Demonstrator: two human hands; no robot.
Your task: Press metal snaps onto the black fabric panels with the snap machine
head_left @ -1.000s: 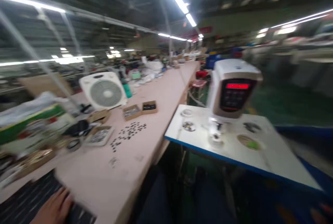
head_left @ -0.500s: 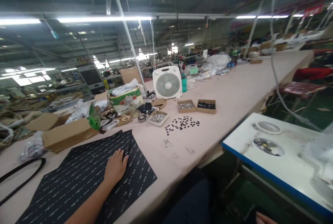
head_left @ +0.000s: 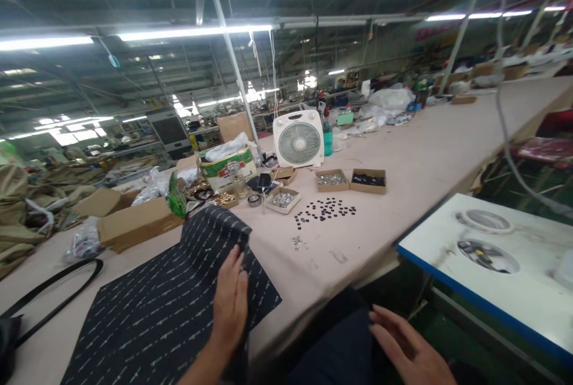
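Dark fabric with rows of pale marks (head_left: pixel 152 301) lies over the table's left part, its upper edge raised in a fold. My left hand (head_left: pixel 231 295) is at that fold, fingers pointing up and close to the cloth; whether they grip it is unclear. Low on the right, my right hand (head_left: pixel 403 340) hangs beyond the table edge, thumb and fingers apart, with nothing in it. Black round pieces (head_left: pixel 324 210) are scattered right of the fabric, near a few small metal pieces (head_left: pixel 299 243).
Behind stand a white fan (head_left: pixel 299 139), small boxes of metal parts (head_left: pixel 283 200), a box of black parts (head_left: pixel 367 181) and an open carton (head_left: pixel 136 224). A black strap (head_left: pixel 58 283) lies left. A white blue-edged table (head_left: pixel 492 259) is at right.
My left hand has moved from lying flat on the fabric to its upper fold, which has risen. My right hand has come up into view at the lower right. The view has shifted slightly.
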